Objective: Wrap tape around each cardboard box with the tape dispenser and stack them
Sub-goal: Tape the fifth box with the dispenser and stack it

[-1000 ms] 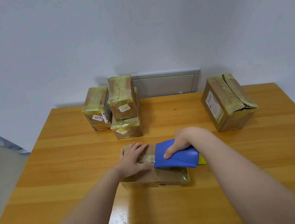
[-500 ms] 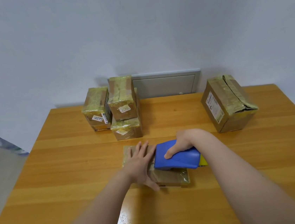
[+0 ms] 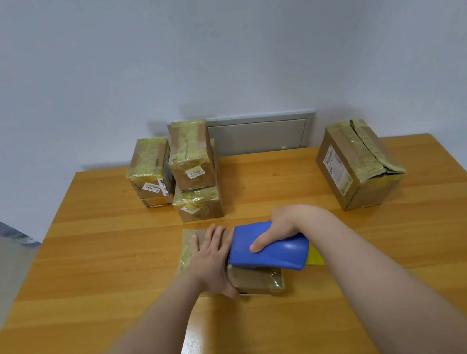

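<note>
The flat box point(image 3: 256, 283) lay in the middle of the table point(image 3: 92, 280), just in front of the person, glossy with tape along its left end and near corner. The left hand point(image 3: 210, 264) lay flat on its top, fingers straight and a little spread, pressing down and gripping nothing, the thumb over the near edge. The right hand point(image 3: 284, 226) was curled round the blue tape dispenser point(image 3: 275, 250), thumb on its near side, and the dispenser sat on the box top, touching the left fingers. To my eye this was the taping step, a strip being run across the top. The next move would call for drawing the dispenser on over the edge while the left hand pinned the box, then cutting the tape. Behind stood the taped boxes point(image 3: 193, 169), some stacked, and a bigger box point(image 3: 356, 168) well apart on the right
</note>
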